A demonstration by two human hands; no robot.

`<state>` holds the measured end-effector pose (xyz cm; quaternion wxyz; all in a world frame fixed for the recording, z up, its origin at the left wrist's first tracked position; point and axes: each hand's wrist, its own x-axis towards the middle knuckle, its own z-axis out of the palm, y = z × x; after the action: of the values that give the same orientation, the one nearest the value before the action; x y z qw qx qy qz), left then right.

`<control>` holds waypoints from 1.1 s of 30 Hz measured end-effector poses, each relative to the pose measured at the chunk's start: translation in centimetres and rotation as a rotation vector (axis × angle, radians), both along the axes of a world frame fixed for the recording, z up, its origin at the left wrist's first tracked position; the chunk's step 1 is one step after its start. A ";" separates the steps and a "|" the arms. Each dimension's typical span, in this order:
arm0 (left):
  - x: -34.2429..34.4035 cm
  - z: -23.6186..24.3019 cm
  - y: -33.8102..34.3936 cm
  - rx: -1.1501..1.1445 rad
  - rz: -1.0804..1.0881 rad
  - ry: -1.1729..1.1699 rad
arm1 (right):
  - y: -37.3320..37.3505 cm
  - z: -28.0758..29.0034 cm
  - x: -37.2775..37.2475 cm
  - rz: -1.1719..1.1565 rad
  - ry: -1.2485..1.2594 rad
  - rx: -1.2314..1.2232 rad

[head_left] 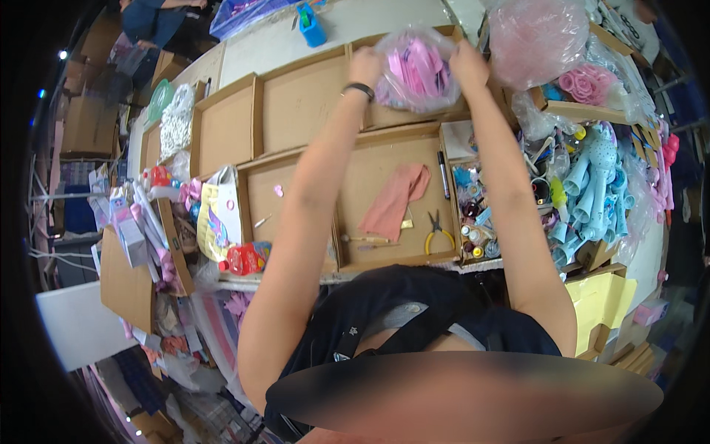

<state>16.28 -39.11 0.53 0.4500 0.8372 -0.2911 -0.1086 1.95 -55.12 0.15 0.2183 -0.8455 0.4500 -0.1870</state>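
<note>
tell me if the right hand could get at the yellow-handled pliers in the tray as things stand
Probably not right away. The right hand and the left hand both grip the clear bag of pink pieces far out over the trays. The yellow-handled pliers lie uncovered nearer the body, so only the bag hinders.

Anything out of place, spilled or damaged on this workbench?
Nothing looks spilled or broken. Both hands, left hand and right hand, grip a clear bag of pink pieces. A pink cloth lies crumpled in a cardboard tray near yellow-handled pliers.
</note>
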 end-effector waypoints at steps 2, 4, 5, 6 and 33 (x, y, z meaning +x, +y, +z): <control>1.7 2.9 2.7 -0.232 -0.002 0.174 | 0.1 3.7 -0.6 0.028 -0.168 -0.002; 0.8 5.5 6.5 -0.537 -0.035 0.319 | 0.8 7.4 -2.2 0.185 -0.277 -0.040; -0.1 6.8 8.5 -0.705 -0.110 0.335 | 1.5 8.9 -3.2 0.224 -0.263 0.024; -0.9 8.0 10.4 -0.727 -0.081 0.400 | 2.1 10.1 -4.1 0.283 -0.267 0.066; -9.5 -0.7 27.5 -0.104 -0.119 0.679 | 16.8 -3.2 -10.2 0.598 -0.204 0.383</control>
<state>6.75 -11.59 -0.17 0.5560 0.7110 -0.1780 -0.3920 -8.27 -38.37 -3.02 0.4612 -0.8605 0.1860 -0.1109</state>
